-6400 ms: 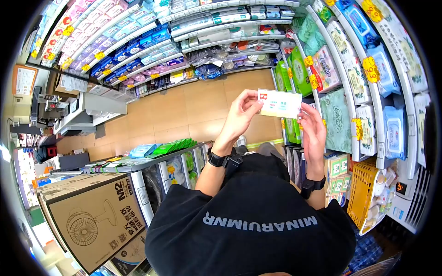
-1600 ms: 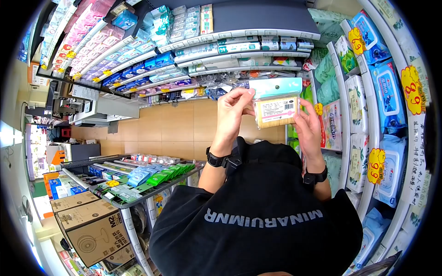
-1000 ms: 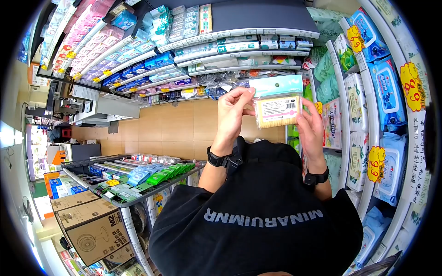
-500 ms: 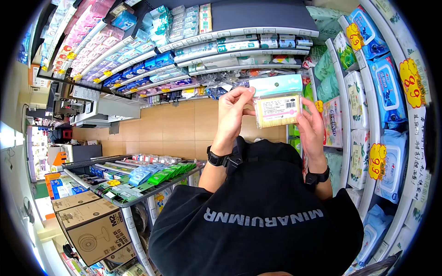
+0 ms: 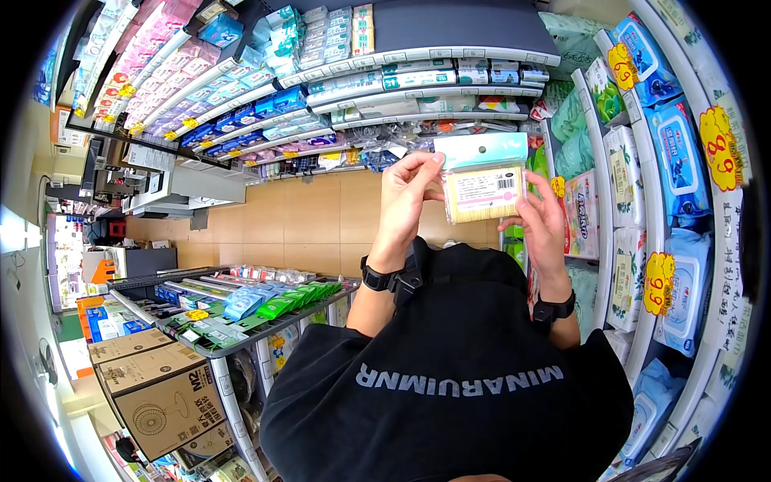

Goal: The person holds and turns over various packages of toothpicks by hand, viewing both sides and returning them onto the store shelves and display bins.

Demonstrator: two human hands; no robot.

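A clear packet (image 5: 483, 193) with a light teal header and a white label with a barcode is held up in front of the chest; thin yellowish sticks show through it. My left hand (image 5: 408, 197) pinches its left edge near the header, thumb on the front. At the packet's right side, my right hand (image 5: 542, 221) grips the edge with thumb and fingers. Both wrists wear black bands. The packet's back is hidden.
Shelves of packaged goods (image 5: 426, 80) curve across the front. Wipes packs (image 5: 679, 161) with yellow price tags line the right. On the left are a low display shelf (image 5: 241, 345) with green packets (image 5: 297, 297) and a cardboard fan box (image 5: 165, 402). Tiled floor (image 5: 297, 217) lies between.
The white card held about six seconds ago is no longer in my hands, and the teal-topped packet is there instead. Over the last second and a half, the hands and packet have hardly moved.
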